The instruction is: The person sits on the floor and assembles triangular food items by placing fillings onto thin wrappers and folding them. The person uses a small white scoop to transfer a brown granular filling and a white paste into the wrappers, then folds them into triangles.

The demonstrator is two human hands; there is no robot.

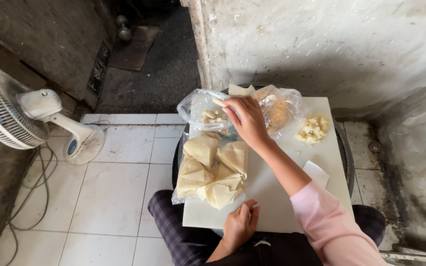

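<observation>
— Folded dough wrappers (212, 170), pale and triangular, heaped on clear plastic at the left part of a white cutting board (292, 197). Anything bigger around?

— White-tiled floor (119, 187) below, rough plastered wall (321, 44) behind, white electric fan (11, 111) standing at far left with grey cables (35, 187) trailing beside it. Cutting board laid over a round dark basin (345, 152), serving as the tabletop, resting against plaid-trousered knees (173, 221).

— And the hands?

— Right hand (246, 119), pink sleeve pushed up the forearm, reaching across the board to its far edge, above the wrappers. Fingers pressed together, pinching a small pale filling piece (218, 102) at the mouth of a clear plastic bag (200, 108). Left hand (239, 224) resting at the board's near edge, just beside the wrapper heap, fingers curled loosely inward, holding nothing visible.

— Inside that bag?

— More small pale chunks (212, 116), bunched near the bottom. Just to its right, partly hidden behind the hand, a second clear bag (282, 111) with something brownish inside; cannot tell what.

— Smaller bits?

— Little pile of pale yellow cubes (312, 129) loose on the board's far right corner, well apart from the wrappers. One flat white square sheet (317, 173) lying near the forearm, touching the board only.
</observation>
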